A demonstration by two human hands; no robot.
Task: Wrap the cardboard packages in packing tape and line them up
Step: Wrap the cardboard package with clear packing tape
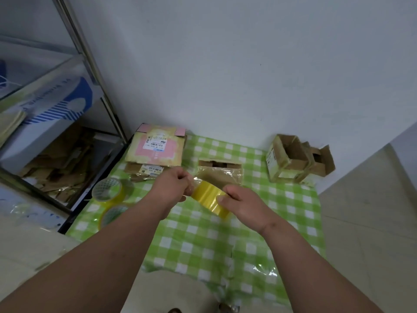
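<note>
Holding the yellow tape roll (pixel 211 198) above the checkered cloth (pixel 225 240), the right hand (pixel 243 205) has its fingers closed around the roll, and the left hand (pixel 173 187) pinches what seems to be the free tape end between thumb and fingers. The small brown package (pixel 220 173) lies on the cloth just behind the hands, between a pink-labelled package (pixel 155 146) and an open box (pixel 286 158). To do this step well, I think the strip should be pulled out straight and kept tight, so it does not fold onto itself before it meets the cardboard.
</note>
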